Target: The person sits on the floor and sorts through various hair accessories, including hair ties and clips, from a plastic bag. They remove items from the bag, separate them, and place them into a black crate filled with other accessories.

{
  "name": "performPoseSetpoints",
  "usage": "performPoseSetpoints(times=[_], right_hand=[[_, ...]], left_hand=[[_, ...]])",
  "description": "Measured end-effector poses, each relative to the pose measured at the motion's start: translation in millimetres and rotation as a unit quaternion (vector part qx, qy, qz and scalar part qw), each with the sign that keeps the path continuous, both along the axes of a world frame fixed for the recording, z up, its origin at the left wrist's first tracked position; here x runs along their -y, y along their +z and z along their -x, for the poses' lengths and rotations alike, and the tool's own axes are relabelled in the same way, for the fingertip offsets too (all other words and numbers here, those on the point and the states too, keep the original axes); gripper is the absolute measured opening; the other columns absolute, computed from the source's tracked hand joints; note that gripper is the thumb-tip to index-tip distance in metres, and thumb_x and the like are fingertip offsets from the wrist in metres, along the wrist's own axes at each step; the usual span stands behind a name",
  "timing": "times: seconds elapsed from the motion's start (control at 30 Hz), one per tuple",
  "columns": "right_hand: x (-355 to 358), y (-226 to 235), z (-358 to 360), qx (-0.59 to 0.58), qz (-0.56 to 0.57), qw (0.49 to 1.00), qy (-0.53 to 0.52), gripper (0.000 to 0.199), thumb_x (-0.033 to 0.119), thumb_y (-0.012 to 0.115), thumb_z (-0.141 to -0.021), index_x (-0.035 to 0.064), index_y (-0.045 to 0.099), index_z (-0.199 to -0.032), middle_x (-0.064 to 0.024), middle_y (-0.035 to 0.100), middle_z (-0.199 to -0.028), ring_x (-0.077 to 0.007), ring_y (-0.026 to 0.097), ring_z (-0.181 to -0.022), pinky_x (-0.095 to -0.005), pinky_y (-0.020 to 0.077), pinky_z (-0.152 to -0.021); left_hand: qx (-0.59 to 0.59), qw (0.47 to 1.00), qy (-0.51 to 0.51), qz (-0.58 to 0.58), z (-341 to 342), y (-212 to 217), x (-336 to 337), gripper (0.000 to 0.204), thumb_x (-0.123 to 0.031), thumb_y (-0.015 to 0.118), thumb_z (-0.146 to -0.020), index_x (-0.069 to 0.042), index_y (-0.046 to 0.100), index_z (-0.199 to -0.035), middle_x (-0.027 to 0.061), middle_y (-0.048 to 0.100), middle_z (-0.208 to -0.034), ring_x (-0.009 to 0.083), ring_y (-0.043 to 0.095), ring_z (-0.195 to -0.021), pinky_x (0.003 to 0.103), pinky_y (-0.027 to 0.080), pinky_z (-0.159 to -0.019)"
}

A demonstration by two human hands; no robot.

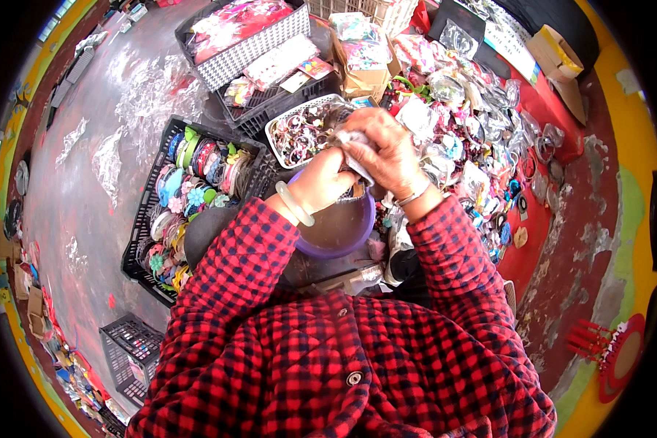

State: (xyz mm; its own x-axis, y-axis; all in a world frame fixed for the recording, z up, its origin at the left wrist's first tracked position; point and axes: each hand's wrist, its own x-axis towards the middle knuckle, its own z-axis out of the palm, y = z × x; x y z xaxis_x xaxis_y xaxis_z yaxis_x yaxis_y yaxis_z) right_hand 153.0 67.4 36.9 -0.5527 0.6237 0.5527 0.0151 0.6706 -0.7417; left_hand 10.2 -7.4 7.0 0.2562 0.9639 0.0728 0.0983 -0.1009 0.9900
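My left hand [320, 177] and my right hand [388, 152] are close together in front of me. Both are closed on a crumpled whitish cloth [358, 168], which shows between and below the fingers. Whether something else is wrapped in it is hidden. A round purple basin [371, 219] lies just under the hands, its bottom greyish. Directly beyond them is a white basket [273, 139] of colourful hair ties [299, 135].
To the left sits a black crate [143, 226] of headbands [190, 193]. Farther out are a grey crate [250, 52] with bagged goods and a cardboard box [365, 79]. A big pile of hair accessories [463, 139] spreads at right. A red stool [624, 358] stands lower right.
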Motion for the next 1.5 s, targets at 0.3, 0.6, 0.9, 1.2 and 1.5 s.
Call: performPoseSetpoints(times=[0.3, 0.6, 0.9, 1.2, 1.5], right_hand=[[-23, -22, -9, -0.038, 0.005, 0.999, -0.017, 0.019, 0.004, 0.066, -0.077, 0.0053, 0.064, -0.095, -0.0055, 0.059, -0.086, -0.0162, 0.056, -0.087, -0.0280, 0.0454, -0.076], [11, 0, 11, -0.011, 0.025, 0.985, -0.170, 0.026, 0.008, 0.067, -0.075, 0.0056, 0.059, -0.099, -0.0114, 0.059, -0.091, -0.0254, 0.059, -0.084, -0.0328, 0.0474, -0.075], [29, -20, 25, 0.101, -0.163, 0.978, -0.083, 0.026, 0.005, 0.070, -0.068, 0.0057, 0.063, -0.093, -0.0114, 0.057, -0.098, -0.0296, 0.056, -0.087, -0.0348, 0.0469, -0.075], [-7, -16, 9, -0.122, 0.209, 0.960, -0.139, 0.015, 0.008, 0.057, -0.086, 0.0028, 0.061, -0.100, -0.0050, 0.062, -0.087, -0.0112, 0.057, -0.082, -0.0255, 0.0484, -0.071], [32, -23, 43, 0.139, -0.193, 0.957, -0.166, 0.048, 0.013, 0.061, -0.076, 0.0005, 0.050, -0.121, -0.0165, 0.050, -0.120, -0.0345, 0.048, -0.105, -0.0405, 0.0408, -0.091]], left_hand=[[0.297, 0.949, 0.046, 0.096, 5, 17, 7, 0.020, -0.004, 0.048, -0.086, 0.000, 0.046, -0.105, 0.0129, 0.060, -0.085, 0.0183, 0.058, -0.073, 0.027, 0.048, -0.066], [0.405, 0.882, 0.211, 0.120, 5, 20, -2, 0.040, -0.035, 0.033, -0.097, -0.002, 0.053, -0.107, 0.0079, 0.061, -0.093, 0.0160, 0.058, -0.083, 0.028, 0.049, -0.075], [0.588, 0.776, 0.179, 0.138, 32, -2, -15, 0.052, -0.039, 0.028, -0.097, 0.006, 0.043, -0.118, 0.0204, 0.054, -0.114, 0.0313, 0.051, -0.109, 0.042, 0.038, -0.097], [0.534, 0.814, 0.218, 0.069, 31, 19, -11, 0.033, -0.032, 0.035, -0.096, -0.002, 0.046, -0.103, 0.0218, 0.054, -0.113, 0.0319, 0.053, -0.103, 0.043, 0.045, -0.087], [0.619, 0.756, 0.186, 0.108, 17, 3, -10, 0.034, -0.027, 0.034, -0.097, -0.002, 0.048, -0.116, 0.0097, 0.056, -0.113, 0.0190, 0.052, -0.106, 0.033, 0.039, -0.093]])
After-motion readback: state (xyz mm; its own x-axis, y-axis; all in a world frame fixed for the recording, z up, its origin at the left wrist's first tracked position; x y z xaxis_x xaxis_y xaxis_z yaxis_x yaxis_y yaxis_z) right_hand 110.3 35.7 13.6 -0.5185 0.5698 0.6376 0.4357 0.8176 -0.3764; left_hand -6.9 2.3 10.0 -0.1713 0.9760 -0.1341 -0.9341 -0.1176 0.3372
